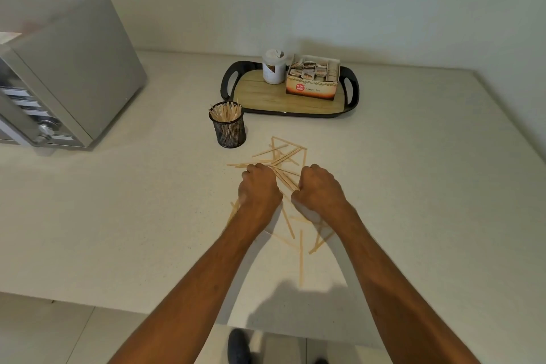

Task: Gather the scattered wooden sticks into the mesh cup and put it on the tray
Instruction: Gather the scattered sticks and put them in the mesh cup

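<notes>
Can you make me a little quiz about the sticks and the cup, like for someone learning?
1. True or false: the mesh cup already stands on the tray.
2. Which is on the tray? A) a white jar B) a banana C) a spoon
3. Fill in: the left hand and right hand are gathering wooden sticks on the ____.

Key
1. False: it stands on the counter, beside the tray.
2. A, the white jar, next to a box of packets.
3. Counter.
</notes>
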Available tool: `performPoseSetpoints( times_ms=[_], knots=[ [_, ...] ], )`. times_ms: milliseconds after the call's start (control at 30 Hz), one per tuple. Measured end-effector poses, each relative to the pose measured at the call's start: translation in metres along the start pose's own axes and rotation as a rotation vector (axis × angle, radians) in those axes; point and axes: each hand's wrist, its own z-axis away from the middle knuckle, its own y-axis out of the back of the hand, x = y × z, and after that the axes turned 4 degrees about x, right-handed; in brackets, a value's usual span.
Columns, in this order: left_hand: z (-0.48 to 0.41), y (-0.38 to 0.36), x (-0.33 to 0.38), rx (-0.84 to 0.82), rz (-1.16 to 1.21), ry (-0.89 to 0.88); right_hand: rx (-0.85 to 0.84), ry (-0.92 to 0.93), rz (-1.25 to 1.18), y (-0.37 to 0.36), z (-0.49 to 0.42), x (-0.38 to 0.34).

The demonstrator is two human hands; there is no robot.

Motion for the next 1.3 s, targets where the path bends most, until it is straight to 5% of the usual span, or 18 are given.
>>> performPoseSetpoints(
  times_ms=[700,1300],
  knots=[
    [-0.017,0.003,-0.016,-0.030,0.265,0.028,-0.037,-0.035,-0.023,-0.004,-0.020,0.004],
    [-0.023,0.005,-0.032,-0.015,0.427,0.008,0.070,0.200,0.082,-0.008,-0.007,0.002]
  ],
)
